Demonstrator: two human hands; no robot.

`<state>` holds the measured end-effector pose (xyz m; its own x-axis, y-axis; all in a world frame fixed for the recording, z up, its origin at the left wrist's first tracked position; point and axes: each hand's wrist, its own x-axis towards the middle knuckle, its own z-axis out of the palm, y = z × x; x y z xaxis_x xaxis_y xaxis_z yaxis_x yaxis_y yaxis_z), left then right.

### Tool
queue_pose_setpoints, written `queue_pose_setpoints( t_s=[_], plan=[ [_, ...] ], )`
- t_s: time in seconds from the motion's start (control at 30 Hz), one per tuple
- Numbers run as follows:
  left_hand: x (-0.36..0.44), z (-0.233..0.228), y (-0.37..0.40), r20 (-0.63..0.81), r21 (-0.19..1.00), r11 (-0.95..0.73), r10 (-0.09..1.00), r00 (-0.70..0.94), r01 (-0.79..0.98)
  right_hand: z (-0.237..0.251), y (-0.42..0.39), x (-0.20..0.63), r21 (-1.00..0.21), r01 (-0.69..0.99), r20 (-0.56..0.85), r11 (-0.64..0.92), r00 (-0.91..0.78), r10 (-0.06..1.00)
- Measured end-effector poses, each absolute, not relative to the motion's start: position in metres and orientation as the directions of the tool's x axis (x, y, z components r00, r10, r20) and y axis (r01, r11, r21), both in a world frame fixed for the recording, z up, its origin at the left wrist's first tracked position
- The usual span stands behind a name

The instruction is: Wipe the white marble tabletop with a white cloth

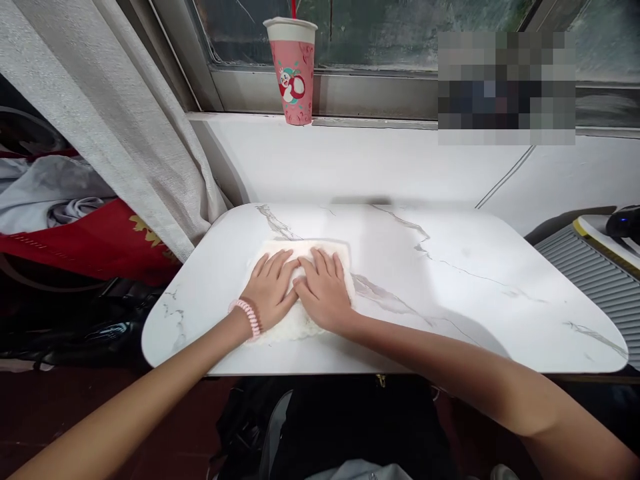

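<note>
A white marble-patterned tabletop (450,247) with rounded corners stands against a pale wall below a metal-framed window. On it, toward nine o'clock of its middle, a cream cloth (299,325) lies spread out. The left hand (273,287) and right hand (325,293) rest on it palms down, fingers loosely spread and pinching nothing, index tips and thumbs close together; whether they touch, I cannot tell. A pink coiled band (249,318) circles the left wrist. Uneven pressure could ruck the cloth or skew it, and too firm a push toward six o'clock might drag its near side over the table edge. At twelve o'clock from the cloth, a pink cup (294,83) with a red straw (293,8) stands by the window on what seems a narrow ledge, where a long forward sweep might tip it. The grey curtain (125,120) hangs at ten o'clock, meeting the table's far corner, and could snag a sleeveless arm's reach there. Red fabric (90,243) lies beyond, near nine; a ribbed grey object (575,267) flanks three.
</note>
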<state>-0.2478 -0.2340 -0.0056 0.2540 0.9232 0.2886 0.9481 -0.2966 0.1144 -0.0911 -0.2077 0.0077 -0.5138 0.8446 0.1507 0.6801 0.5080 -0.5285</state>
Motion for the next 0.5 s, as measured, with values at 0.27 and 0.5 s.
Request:
queue_pose_setpoints(
  t_s=[0.27, 0.5],
  plan=[
    [-0.265, -0.01, -0.299, 0.321, 0.047, -0.351, 0.892, 0.319, 0.935, 0.019, -0.267, -0.091, -0.702, 0.529, 0.079, 0.477, -0.608, 0.79],
    [-0.272, -0.005, -0.334, 0.343, 0.058, -0.373, 0.878, 0.332, 0.926, 0.022, -0.295, -0.088, -0.796, 0.408, 0.06, 0.447, -0.681, 0.73]
  ],
)
